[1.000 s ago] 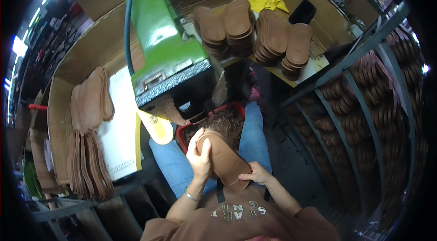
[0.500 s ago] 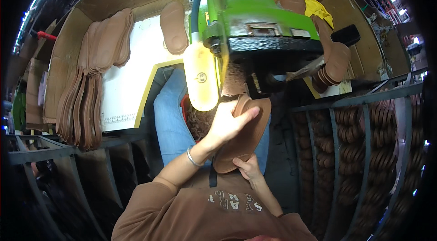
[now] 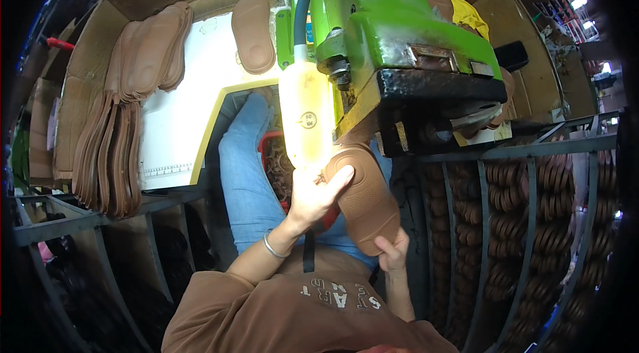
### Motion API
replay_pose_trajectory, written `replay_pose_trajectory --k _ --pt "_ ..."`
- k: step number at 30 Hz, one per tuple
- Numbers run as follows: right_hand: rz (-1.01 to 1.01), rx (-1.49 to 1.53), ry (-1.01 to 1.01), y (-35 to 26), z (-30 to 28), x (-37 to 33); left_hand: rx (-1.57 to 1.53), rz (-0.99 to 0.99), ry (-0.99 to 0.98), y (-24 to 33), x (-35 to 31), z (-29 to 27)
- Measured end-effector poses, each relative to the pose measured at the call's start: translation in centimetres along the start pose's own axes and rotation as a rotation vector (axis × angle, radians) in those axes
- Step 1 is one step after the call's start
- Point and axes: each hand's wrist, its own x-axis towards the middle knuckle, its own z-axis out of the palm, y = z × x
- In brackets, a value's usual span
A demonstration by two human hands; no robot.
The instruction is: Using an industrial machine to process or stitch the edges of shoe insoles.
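Observation:
Both my hands hold one brown shoe insole (image 3: 365, 201) below the head of a green machine (image 3: 416, 40). My left hand (image 3: 313, 198) grips its upper left edge, thumb lying across the rounded end. At the lower right end, my right hand (image 3: 393, 253) pinches the insole between thumb and fingers. The upper edge of the insole lies close to the machine's black underside; whether they touch I cannot tell. A bright yellow-white lamp (image 3: 307, 113) hangs right above my left hand and partly hides its fingertips.
Brown insoles (image 3: 150, 53) lie stacked on the white table (image 3: 180, 120) at left, with a single insole (image 3: 253, 33) nearer the machine. A red bin (image 3: 271, 153) with brown scraps stands between my knees. Racks (image 3: 532, 146) full of insoles are at right; a yellow cloth (image 3: 470, 16) lies behind.
The insole has turned, its upper end swinging left and its lower end right. My right hand has moved right and slightly down with it; my left hand has shifted slightly left and down.

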Motion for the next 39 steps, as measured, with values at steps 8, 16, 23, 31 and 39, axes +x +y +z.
replay_pose_trajectory --k 8,16,23,31,39 --pt "-0.323 -0.09 0.211 -7.2 -0.7 5.5 -0.089 -0.024 -0.06 1.3 0.8 0.0" --pt "-0.31 -0.053 0.127 -10.4 3.0 10.4 -0.093 0.053 0.036 1.3 0.5 -2.8" --pt "-0.248 -0.054 0.086 -9.3 8.3 10.1 -0.183 0.073 0.094 3.8 -0.6 -7.0" --pt "-0.155 -0.095 -0.082 -8.2 12.1 9.9 -0.183 -0.06 0.184 1.5 -5.2 -13.4" --pt "-0.244 -0.23 -0.26 -7.9 15.6 12.1 0.25 -0.155 -0.421 2.8 -3.1 -12.1"
